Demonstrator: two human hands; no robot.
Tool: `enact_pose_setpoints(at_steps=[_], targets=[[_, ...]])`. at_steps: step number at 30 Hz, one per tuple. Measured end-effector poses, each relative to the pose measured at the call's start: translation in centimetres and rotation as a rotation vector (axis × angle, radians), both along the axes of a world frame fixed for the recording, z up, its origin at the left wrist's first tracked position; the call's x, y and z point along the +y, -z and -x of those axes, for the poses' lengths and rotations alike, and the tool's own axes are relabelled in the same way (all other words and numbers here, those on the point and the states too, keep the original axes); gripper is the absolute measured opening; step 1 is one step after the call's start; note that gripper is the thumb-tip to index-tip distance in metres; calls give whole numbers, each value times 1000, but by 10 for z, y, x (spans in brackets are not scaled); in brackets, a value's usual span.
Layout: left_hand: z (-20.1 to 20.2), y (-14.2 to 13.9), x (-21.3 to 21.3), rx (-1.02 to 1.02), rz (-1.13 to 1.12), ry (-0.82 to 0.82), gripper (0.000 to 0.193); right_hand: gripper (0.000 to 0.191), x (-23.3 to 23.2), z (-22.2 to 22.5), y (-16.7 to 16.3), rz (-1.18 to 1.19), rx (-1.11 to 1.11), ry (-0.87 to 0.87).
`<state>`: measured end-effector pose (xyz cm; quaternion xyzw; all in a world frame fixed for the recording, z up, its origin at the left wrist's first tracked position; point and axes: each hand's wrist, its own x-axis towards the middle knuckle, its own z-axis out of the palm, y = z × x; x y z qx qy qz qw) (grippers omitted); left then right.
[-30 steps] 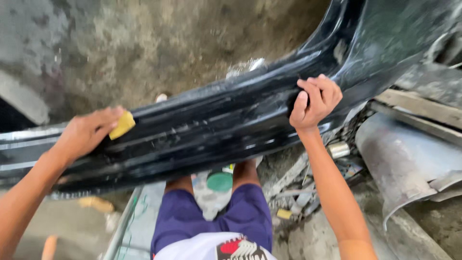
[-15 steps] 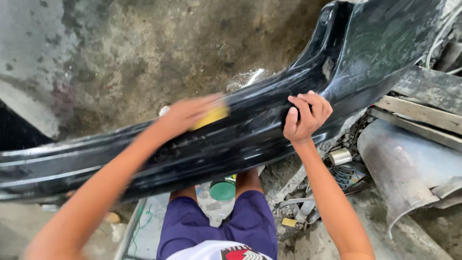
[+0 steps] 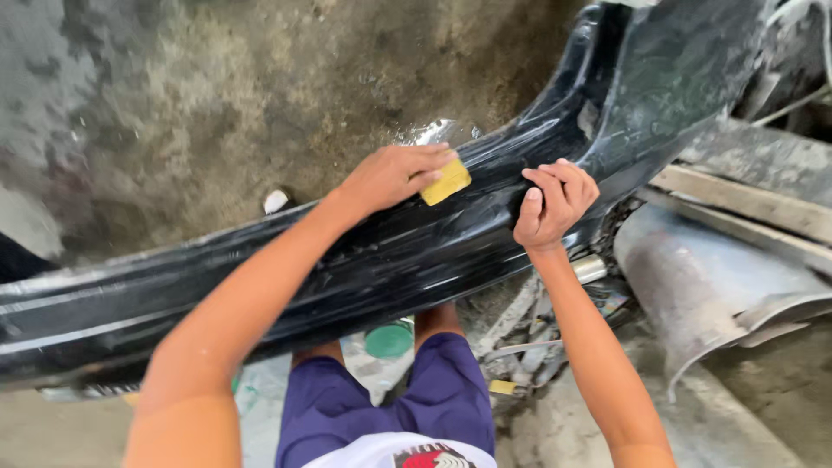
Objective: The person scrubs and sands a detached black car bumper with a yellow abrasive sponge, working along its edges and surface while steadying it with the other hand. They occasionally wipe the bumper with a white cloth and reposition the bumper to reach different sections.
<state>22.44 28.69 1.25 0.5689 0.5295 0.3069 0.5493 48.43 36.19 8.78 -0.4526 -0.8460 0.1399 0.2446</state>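
- Mostly wet-sanding or scrubbing, as we read it — our left hand [image 3: 394, 176] presses a small yellow pad [image 3: 447, 180] flat on the black car bumper [image 3: 260, 286], fingers closed over the pad's top edge, thumb side hidden.
- Pad sits on the bumper's upper face, just left of our right hand [image 3: 555, 204], near where the bumper starts to curve upward.
- Right hand is curled over the bumper's top ridge, fingers bent and gripping it, nothing else in it — it looks like a steadying hold.
- Bumper runs from lower left across our knees up to the upper right corner; surface is glossy and wet, with streaks and pale scuff lines along its length.
- Progress, our judgement: water film and streaks show over most of the visible face, so a good part appears worked; dull scratched patch on the raised end [image 3: 685, 95] looks untouched or not finished. Can't tell how even the result is.
- Around: bare concrete floor [image 3: 173, 113] with a wet spot behind the bumper, grey curved metal panel [image 3: 702, 286] at right, a green round lid [image 3: 388, 340] between the legs, purple shorts [image 3: 381, 407] below.
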Motion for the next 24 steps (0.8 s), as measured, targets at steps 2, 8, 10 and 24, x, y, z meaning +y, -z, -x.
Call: enact_pose_setpoints(at_steps=[2, 8, 10, 24], targets=[[17, 1, -21, 12, 170, -16, 39, 23, 1, 7, -15, 64, -70, -16], [170, -23, -167, 277, 664, -7, 46, 47, 19, 46, -42, 365, -463, -215], [208, -33, -216, 274, 671, -10, 50, 58, 28, 68, -31, 445, -513, -418], [235, -60, -282, 464, 622, -174, 52, 60, 18, 174, 57, 1174, -964, -684]])
